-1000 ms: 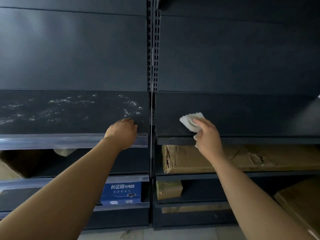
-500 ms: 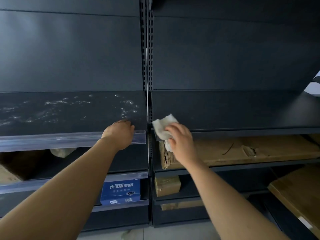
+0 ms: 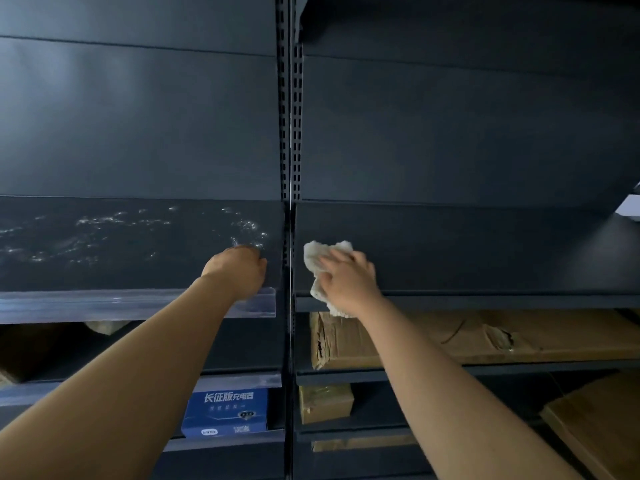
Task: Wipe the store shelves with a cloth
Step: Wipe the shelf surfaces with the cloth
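Head view: right hand pressing one white cloth on right shelf, just right of centre post, bare board stretching rightward. Left hand curled over front edge of streaked left shelf. Below: three cardboard boxes, one blue box.

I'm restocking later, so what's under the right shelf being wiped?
Under the right shelf lies a long, torn cardboard box. The right hand and white cloth cover its upper left corner.
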{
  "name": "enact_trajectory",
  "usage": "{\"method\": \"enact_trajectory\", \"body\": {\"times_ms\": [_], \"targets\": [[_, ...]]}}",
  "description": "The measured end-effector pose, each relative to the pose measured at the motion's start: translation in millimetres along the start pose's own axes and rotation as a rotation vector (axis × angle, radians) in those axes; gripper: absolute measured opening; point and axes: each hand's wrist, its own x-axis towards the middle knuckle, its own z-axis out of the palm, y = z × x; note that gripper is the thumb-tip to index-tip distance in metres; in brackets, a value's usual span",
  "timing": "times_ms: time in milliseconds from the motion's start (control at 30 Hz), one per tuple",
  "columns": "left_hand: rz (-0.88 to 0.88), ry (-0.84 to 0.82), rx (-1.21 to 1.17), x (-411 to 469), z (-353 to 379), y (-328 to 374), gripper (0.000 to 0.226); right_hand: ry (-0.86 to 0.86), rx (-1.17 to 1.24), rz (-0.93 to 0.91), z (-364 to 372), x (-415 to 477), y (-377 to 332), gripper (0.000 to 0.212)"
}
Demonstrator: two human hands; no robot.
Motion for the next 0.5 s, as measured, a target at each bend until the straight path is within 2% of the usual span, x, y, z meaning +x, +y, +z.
{"method": "enact_trajectory", "body": {"times_ms": [100, 200, 300, 400, 500], "targets": [[-0.020, 0.013, -0.002, 10.8, -2.2, 3.1, 0.031, -0.007, -0.029, 0.016, -16.5, 18.2, 45.3, 0.044], [-0.036, 0.028, -0.003, 14.6, 1.2, 0.8, 0.033, 0.084, -0.122, 0.282, -37.9, 34.7, 112.2, 0.045], [-0.037, 0.054, 0.015, 13.5, 8.9, -1.2, 0.035, 0.135, -0.001, 0.428, -44.5, 57.4, 135.5, 0.044], [-0.024, 0.120, 0.022, 9.9, 13.0, 0.6, 0.038, 0.165, 0.052, 0.347, -36.7, 87.5, 119.8, 0.052], [-0.039, 0.121, -0.015, 7.5, 14.7, 2.4, 0.039, 0.154, -0.001, 0.133, -29.0, 122.0, 90.6, 0.040]]}}
